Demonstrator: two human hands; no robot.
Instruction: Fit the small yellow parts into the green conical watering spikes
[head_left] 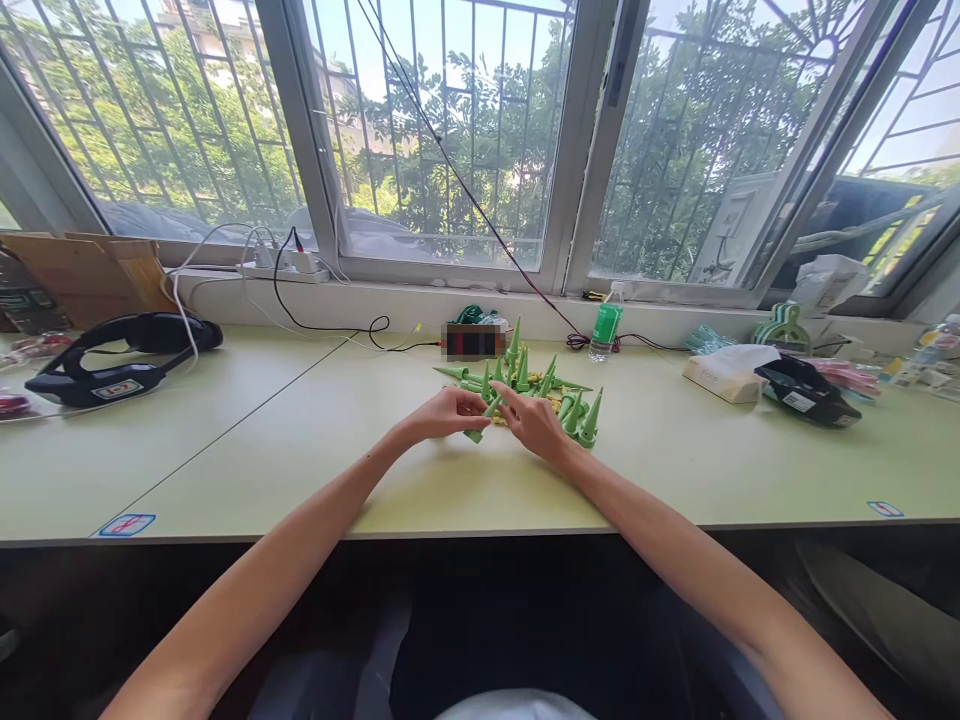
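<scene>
My left hand [448, 412] is closed around a green cone-shaped plastic spike [491, 408], its wide end low and its point tilted up to the right. Close beside it is my right hand [534, 422], its index finger and thumb near the spike's tip. The fingers look pinched, but whatever may be between them is too small to make out. Behind and right of the hands lies a pile of similar green spikes [550, 378], some upright on their wide ends and others on their sides. Small yellowish pieces [531, 377] show among them.
Behind the pile sits a blurred-out dark box [472, 342] with a cable. A green-labelled bottle [606, 322] stands by the window wall. Farther right are a tissue box [721, 375] and a black strapped device [806, 390]; a black headset [124, 358] lies left. The table's front edge [480, 533] is near me.
</scene>
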